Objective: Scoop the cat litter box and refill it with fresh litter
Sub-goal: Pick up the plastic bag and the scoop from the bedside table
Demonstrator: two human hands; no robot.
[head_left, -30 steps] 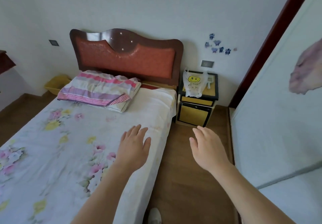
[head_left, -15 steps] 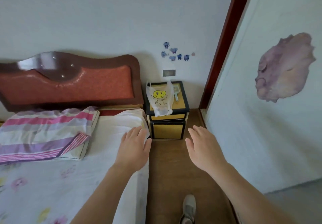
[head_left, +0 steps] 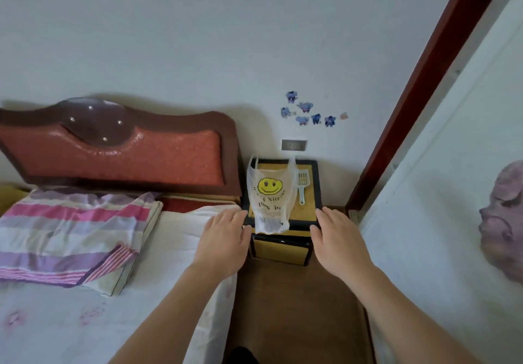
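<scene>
As you faced the nightstand [head_left: 280, 250], left hand [head_left: 223, 239] and right hand [head_left: 339, 239] hung empty, fingers straight.
On nightstand: smiley bag [head_left: 268, 193]; scoop [head_left: 302, 184] just beside.

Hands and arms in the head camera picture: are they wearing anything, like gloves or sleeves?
No. The left hand and the right hand have no gloves, rings or watches. Both forearms are bare too, and no sleeves show down to the picture's bottom edge.

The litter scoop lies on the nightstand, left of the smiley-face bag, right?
Not quite. The head view shows the litter scoop lying on the nightstand to the right of the smiley-face bag, not the left.
</scene>
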